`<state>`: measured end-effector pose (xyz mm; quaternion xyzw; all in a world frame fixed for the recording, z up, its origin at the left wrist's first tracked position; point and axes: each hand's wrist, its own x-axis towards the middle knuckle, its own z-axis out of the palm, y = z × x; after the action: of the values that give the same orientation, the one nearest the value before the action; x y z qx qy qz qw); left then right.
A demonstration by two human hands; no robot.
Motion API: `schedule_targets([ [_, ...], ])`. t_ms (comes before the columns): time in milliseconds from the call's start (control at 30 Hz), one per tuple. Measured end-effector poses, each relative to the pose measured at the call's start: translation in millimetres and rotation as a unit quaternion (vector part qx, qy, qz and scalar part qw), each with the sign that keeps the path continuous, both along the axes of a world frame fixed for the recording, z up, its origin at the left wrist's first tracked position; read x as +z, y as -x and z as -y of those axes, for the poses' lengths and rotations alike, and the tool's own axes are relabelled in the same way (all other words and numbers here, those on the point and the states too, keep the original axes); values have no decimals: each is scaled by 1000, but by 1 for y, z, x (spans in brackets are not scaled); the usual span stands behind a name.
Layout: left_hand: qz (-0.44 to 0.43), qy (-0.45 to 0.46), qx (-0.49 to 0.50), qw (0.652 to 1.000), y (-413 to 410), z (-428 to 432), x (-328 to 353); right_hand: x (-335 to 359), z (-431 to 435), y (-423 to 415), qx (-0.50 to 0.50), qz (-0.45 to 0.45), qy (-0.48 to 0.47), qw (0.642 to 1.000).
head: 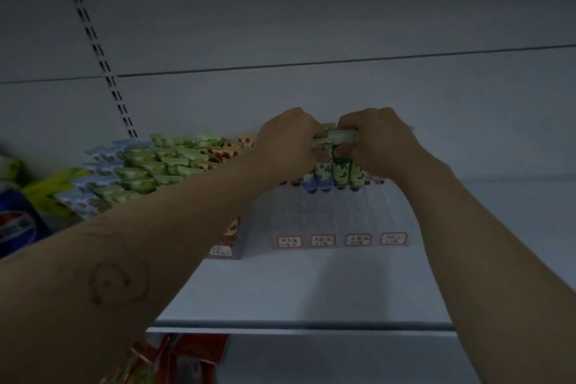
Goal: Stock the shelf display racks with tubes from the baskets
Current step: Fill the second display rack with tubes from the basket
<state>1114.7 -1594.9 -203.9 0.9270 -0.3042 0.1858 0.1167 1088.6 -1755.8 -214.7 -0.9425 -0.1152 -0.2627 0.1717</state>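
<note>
A clear display rack (336,215) stands on the white shelf (311,287), with red-framed price labels (324,240) along its front. Several green and blue flower-printed tubes (339,171) stand caps down at the rack's back. My left hand (286,143) and my right hand (380,140) are side by side above them, fingers curled round the tubes' top ends. Between the hands a pale green tube (343,135) lies crosswise. A second rack to the left is filled with several green, blue and red tubes (162,162).
A blue cola bottle (18,221) and yellow-green packets (53,187) sit at the far left of the shelf. Red packets (187,355) show on the shelf below. A slotted upright (103,62) runs up the back wall. Bare shelf lies in front of the rack.
</note>
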Motion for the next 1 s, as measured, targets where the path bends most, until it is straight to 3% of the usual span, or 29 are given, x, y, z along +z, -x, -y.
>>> schedule_targets([
  [367, 4, -34, 15, 999, 5, 0, 1, -5, 3, 5, 5, -18, -23, 1000],
  [667, 34, -46, -11, 998, 35, -22, 15, 10, 14, 63, -71, -43, 52, 995],
  [1000, 7, 82, -23, 996, 145, -104, -34, 17, -52, 145, -10, -40, 165, 985],
])
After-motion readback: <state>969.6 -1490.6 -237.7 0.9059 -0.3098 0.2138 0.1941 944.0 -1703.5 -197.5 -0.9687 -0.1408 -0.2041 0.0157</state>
